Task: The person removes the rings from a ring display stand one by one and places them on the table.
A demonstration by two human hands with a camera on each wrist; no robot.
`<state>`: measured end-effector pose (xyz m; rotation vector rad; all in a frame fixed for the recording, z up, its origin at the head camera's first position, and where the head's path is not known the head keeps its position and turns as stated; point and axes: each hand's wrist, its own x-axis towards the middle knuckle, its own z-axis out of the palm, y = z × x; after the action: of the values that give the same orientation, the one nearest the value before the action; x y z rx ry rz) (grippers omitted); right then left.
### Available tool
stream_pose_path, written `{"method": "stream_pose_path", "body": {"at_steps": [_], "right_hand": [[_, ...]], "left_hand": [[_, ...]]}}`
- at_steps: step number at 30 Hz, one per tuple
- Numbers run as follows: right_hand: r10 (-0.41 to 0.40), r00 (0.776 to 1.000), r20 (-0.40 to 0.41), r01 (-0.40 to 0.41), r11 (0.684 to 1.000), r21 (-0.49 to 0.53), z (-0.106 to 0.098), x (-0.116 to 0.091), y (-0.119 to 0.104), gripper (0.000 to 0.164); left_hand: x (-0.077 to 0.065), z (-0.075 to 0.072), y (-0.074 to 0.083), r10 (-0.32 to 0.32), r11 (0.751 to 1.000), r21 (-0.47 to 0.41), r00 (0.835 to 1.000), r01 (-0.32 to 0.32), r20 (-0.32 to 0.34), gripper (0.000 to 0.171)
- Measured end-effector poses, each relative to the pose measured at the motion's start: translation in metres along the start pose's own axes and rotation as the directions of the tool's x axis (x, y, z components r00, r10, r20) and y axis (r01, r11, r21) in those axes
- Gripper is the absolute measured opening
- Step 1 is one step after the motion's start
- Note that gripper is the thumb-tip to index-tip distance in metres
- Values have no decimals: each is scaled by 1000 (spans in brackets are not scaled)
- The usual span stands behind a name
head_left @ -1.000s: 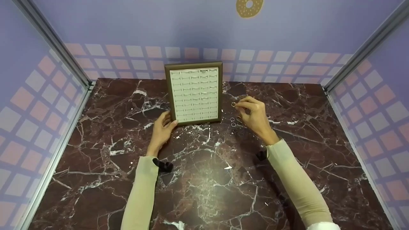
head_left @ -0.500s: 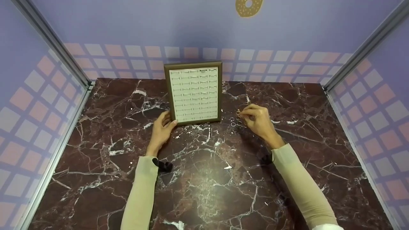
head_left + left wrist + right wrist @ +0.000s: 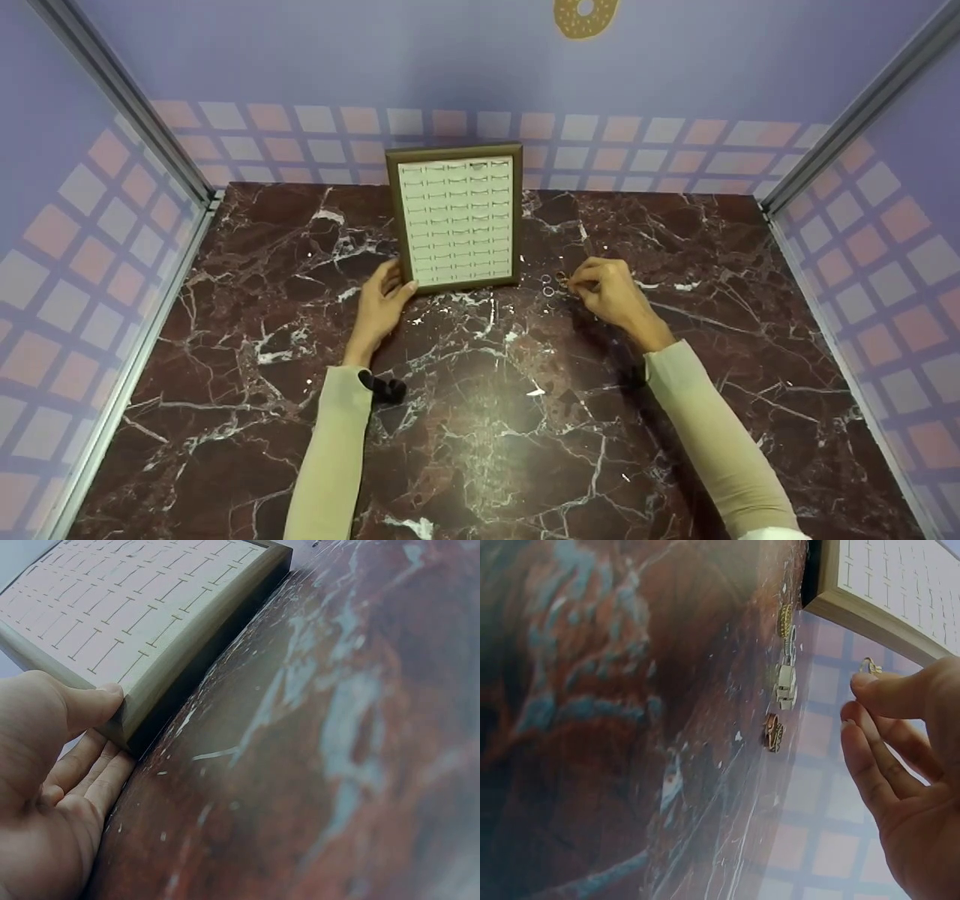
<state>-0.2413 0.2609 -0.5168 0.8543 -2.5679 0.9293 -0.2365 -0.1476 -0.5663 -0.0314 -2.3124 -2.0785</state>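
Observation:
A ring display board (image 3: 459,221) with a brown frame and a white slotted face leans upright near the back wall. My left hand (image 3: 379,304) grips its lower left corner. In the left wrist view the thumb (image 3: 96,705) presses the front of the frame, and the other fingers reach behind and under the corner. My right hand (image 3: 611,296) is right of the board, low by the loose rings. Its thumb and fingertip pinch a gold ring (image 3: 869,666). Beside it on the tabletop lie silver rings (image 3: 549,292) and gold-coloured rings (image 3: 773,733).
The dark red marbled tabletop (image 3: 480,420) carries small white flecks. A purple back wall (image 3: 300,60) with pink and white squares stands close behind the board. Side panels with metal edge strips (image 3: 127,390) close off the left and right.
My right hand has moved down and slightly right, away from the board, bringing the gold ring toward the loose rings. The left hand and the board have stayed put.

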Motion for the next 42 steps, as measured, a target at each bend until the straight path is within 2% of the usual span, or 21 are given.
{"method": "stream_pose_path", "body": {"at_steps": [7, 14, 29, 42], "right_hand": [[11, 989, 148, -8, 1000, -23, 1, -4, 4, 15], [12, 979, 204, -8, 1000, -17, 2, -6, 7, 16], [-7, 976, 216, 12, 1000, -22, 6, -10, 9, 19], [16, 976, 218, -11, 1000, -21, 5, -11, 8, 20]], "left_hand": [[1, 0, 0, 1, 1000, 5, 1000, -1, 2, 55], [2, 1, 2, -11, 1000, -8, 1000, 11, 10, 57], [1, 1, 0, -10, 1000, -18, 1000, 10, 0, 55], [0, 1, 0, -2, 1000, -17, 1000, 2, -5, 55]]}}
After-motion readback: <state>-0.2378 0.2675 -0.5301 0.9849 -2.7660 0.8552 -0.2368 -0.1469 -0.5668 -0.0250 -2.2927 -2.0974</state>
